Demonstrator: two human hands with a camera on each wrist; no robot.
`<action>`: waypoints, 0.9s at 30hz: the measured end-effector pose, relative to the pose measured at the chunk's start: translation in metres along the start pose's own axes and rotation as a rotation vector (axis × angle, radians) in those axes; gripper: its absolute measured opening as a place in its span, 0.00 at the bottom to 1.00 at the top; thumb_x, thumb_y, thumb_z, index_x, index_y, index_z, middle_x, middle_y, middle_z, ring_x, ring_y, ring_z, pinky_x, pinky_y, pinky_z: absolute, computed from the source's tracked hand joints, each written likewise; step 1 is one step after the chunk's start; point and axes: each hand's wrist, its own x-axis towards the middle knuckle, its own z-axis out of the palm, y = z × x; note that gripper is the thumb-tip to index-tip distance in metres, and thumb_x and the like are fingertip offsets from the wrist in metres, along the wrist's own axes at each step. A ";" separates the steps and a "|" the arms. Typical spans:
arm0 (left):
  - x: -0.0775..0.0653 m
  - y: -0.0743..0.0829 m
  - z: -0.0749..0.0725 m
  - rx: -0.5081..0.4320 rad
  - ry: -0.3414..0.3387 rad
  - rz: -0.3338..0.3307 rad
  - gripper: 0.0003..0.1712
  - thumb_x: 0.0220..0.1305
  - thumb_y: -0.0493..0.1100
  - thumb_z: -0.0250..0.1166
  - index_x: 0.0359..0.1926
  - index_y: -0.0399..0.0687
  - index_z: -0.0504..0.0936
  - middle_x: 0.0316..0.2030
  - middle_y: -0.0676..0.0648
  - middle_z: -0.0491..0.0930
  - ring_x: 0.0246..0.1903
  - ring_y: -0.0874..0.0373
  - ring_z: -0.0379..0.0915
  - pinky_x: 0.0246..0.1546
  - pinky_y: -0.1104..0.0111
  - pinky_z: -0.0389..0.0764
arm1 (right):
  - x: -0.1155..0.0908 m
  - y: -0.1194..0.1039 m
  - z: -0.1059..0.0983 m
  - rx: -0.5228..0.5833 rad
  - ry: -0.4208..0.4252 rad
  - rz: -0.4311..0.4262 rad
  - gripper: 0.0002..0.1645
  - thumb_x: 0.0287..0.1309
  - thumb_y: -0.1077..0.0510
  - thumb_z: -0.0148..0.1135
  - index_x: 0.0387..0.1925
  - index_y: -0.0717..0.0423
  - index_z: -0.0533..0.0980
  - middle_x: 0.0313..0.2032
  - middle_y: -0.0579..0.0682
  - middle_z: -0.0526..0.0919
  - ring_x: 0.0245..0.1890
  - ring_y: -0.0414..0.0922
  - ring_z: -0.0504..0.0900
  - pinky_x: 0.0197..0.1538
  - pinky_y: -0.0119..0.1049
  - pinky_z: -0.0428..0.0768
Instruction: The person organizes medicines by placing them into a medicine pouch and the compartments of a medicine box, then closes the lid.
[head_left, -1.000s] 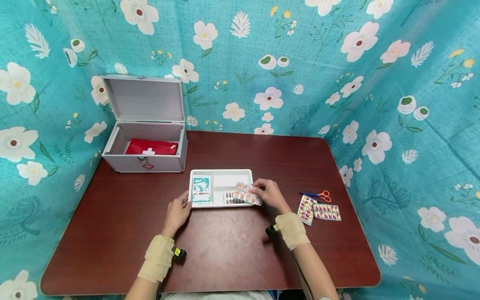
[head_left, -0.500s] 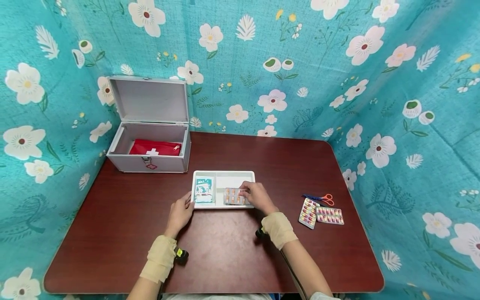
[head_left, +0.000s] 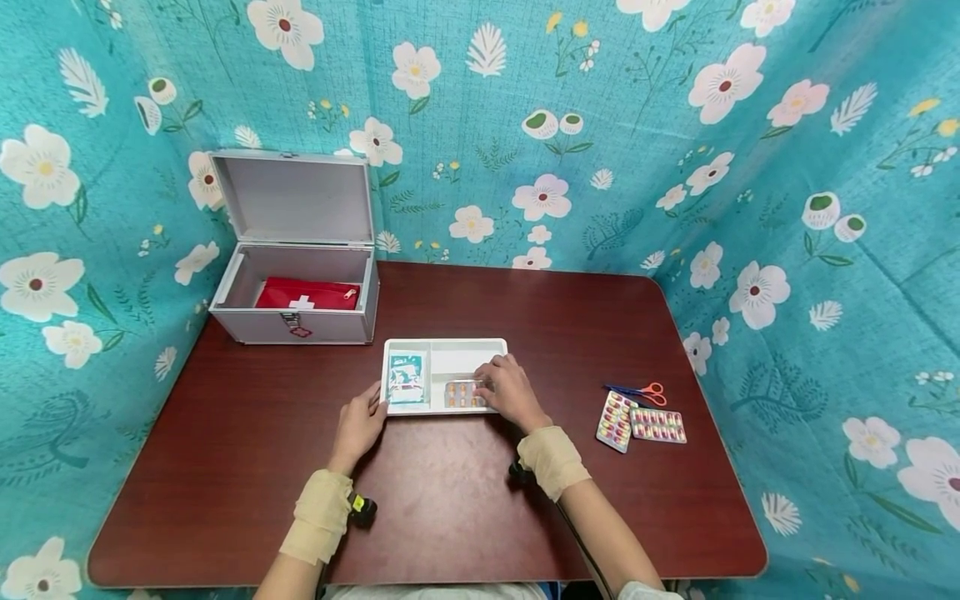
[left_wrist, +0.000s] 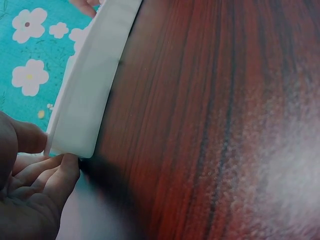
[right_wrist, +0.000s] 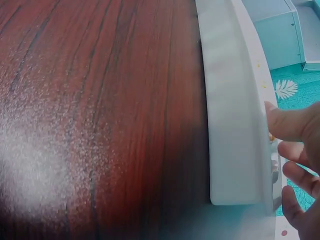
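Observation:
A white divided tray [head_left: 468, 360] lies near the table's middle. My left hand [head_left: 360, 429] grips its left end; in the left wrist view the thumb is at the rim and the fingers meet the tray's corner [left_wrist: 75, 135]. An orange-and-white capsule blister pack [head_left: 456, 393] lies in the front right compartment, partly hidden by my right hand [head_left: 510, 392]. That hand is over the tray's right end, fingers loosely bent and apart in the right wrist view, thumb at the rim [right_wrist: 262, 95]. Turquoise-and-white packets [head_left: 407, 379] fill the left compartment.
An open silver case [head_left: 300, 327] with a red zip pouch [head_left: 315, 294] stands at the back left. On the right lie two red-and-yellow capsule blister packs [head_left: 615, 421], orange-handled scissors [head_left: 654, 393] and a slim blue item [head_left: 621, 389]. A floral curtain surrounds the table.
My right hand has brought the orange blister pack leftward and down into the tray's front right compartment, over a darker pack, and its fingers have loosened. The left hand has stayed at the tray's end.

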 end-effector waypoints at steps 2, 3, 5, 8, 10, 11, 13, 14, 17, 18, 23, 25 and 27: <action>0.000 0.001 0.001 0.000 -0.003 0.002 0.28 0.69 0.38 0.59 0.69 0.36 0.70 0.61 0.37 0.77 0.58 0.48 0.78 0.59 0.56 0.79 | -0.003 0.003 -0.002 0.032 0.031 -0.004 0.13 0.49 0.54 0.77 0.38 0.51 0.85 0.36 0.49 0.80 0.41 0.48 0.75 0.42 0.45 0.77; 0.000 0.001 0.001 -0.002 -0.007 0.000 0.28 0.69 0.38 0.59 0.69 0.36 0.70 0.61 0.37 0.77 0.58 0.48 0.78 0.59 0.56 0.79 | -0.004 0.006 -0.003 0.051 0.050 -0.002 0.13 0.49 0.55 0.77 0.38 0.51 0.84 0.37 0.49 0.80 0.40 0.49 0.74 0.43 0.45 0.77; 0.001 0.001 0.002 0.006 -0.012 -0.002 0.28 0.70 0.38 0.59 0.69 0.36 0.70 0.61 0.37 0.77 0.58 0.48 0.78 0.60 0.56 0.79 | -0.009 0.012 -0.009 0.092 0.092 0.009 0.12 0.51 0.58 0.76 0.38 0.53 0.84 0.38 0.52 0.80 0.40 0.50 0.75 0.43 0.45 0.77; 0.002 0.000 0.002 0.017 -0.010 -0.003 0.28 0.70 0.39 0.59 0.69 0.37 0.70 0.61 0.37 0.77 0.58 0.48 0.78 0.61 0.56 0.78 | -0.019 0.025 -0.025 0.144 0.161 0.058 0.12 0.51 0.62 0.75 0.39 0.57 0.84 0.39 0.56 0.82 0.41 0.52 0.76 0.46 0.48 0.77; 0.003 -0.001 0.003 0.025 -0.004 -0.003 0.28 0.70 0.39 0.59 0.69 0.37 0.70 0.61 0.37 0.77 0.58 0.48 0.78 0.61 0.55 0.78 | -0.029 0.037 -0.038 0.150 0.192 0.109 0.12 0.52 0.62 0.74 0.40 0.58 0.84 0.40 0.57 0.83 0.43 0.55 0.77 0.47 0.50 0.77; 0.003 -0.002 0.002 0.026 0.000 -0.002 0.28 0.69 0.39 0.59 0.69 0.37 0.71 0.61 0.37 0.77 0.58 0.47 0.78 0.61 0.54 0.78 | -0.035 0.044 -0.045 0.151 0.206 0.135 0.12 0.52 0.62 0.74 0.41 0.59 0.84 0.40 0.58 0.83 0.43 0.56 0.78 0.48 0.51 0.77; 0.003 -0.002 0.002 0.023 0.004 0.001 0.28 0.69 0.39 0.60 0.69 0.37 0.71 0.61 0.37 0.77 0.58 0.46 0.78 0.62 0.53 0.77 | -0.050 0.060 -0.060 0.147 0.219 0.198 0.14 0.52 0.63 0.73 0.42 0.60 0.83 0.41 0.60 0.83 0.45 0.58 0.79 0.50 0.53 0.78; 0.003 -0.003 0.002 0.020 0.004 0.002 0.28 0.69 0.39 0.60 0.69 0.37 0.71 0.60 0.37 0.77 0.58 0.46 0.78 0.62 0.54 0.77 | -0.059 0.069 -0.067 0.140 0.226 0.227 0.14 0.53 0.63 0.73 0.43 0.60 0.83 0.41 0.60 0.82 0.44 0.59 0.80 0.49 0.54 0.78; 0.002 -0.004 0.002 0.007 0.003 0.017 0.28 0.69 0.38 0.59 0.69 0.36 0.71 0.60 0.36 0.78 0.58 0.46 0.79 0.61 0.55 0.78 | -0.089 0.096 -0.087 0.106 0.237 0.311 0.16 0.53 0.64 0.72 0.45 0.63 0.81 0.41 0.64 0.82 0.43 0.62 0.80 0.47 0.56 0.77; 0.002 -0.004 0.002 0.000 0.003 0.020 0.28 0.69 0.38 0.59 0.69 0.36 0.71 0.60 0.36 0.78 0.57 0.46 0.79 0.61 0.55 0.78 | -0.100 0.106 -0.093 0.087 0.235 0.337 0.17 0.52 0.65 0.72 0.45 0.64 0.81 0.41 0.65 0.82 0.42 0.62 0.80 0.46 0.56 0.76; 0.003 -0.004 0.002 0.003 0.005 0.024 0.28 0.69 0.39 0.59 0.68 0.37 0.71 0.59 0.38 0.79 0.56 0.48 0.79 0.61 0.56 0.78 | -0.151 0.147 -0.119 -0.035 0.137 0.463 0.20 0.48 0.71 0.67 0.47 0.68 0.79 0.45 0.70 0.80 0.47 0.67 0.75 0.50 0.61 0.73; 0.003 -0.004 0.002 0.009 0.005 0.021 0.28 0.69 0.40 0.59 0.69 0.38 0.71 0.59 0.38 0.79 0.57 0.48 0.79 0.61 0.56 0.77 | -0.166 0.157 -0.126 -0.084 0.056 0.511 0.22 0.48 0.72 0.65 0.49 0.68 0.79 0.49 0.71 0.78 0.50 0.68 0.72 0.51 0.64 0.72; 0.003 -0.004 0.002 0.011 0.007 0.016 0.28 0.69 0.40 0.59 0.69 0.38 0.71 0.60 0.39 0.79 0.57 0.48 0.79 0.62 0.55 0.77 | -0.178 0.163 -0.130 -0.122 -0.029 0.551 0.25 0.49 0.72 0.66 0.52 0.67 0.77 0.53 0.72 0.75 0.51 0.69 0.69 0.51 0.65 0.72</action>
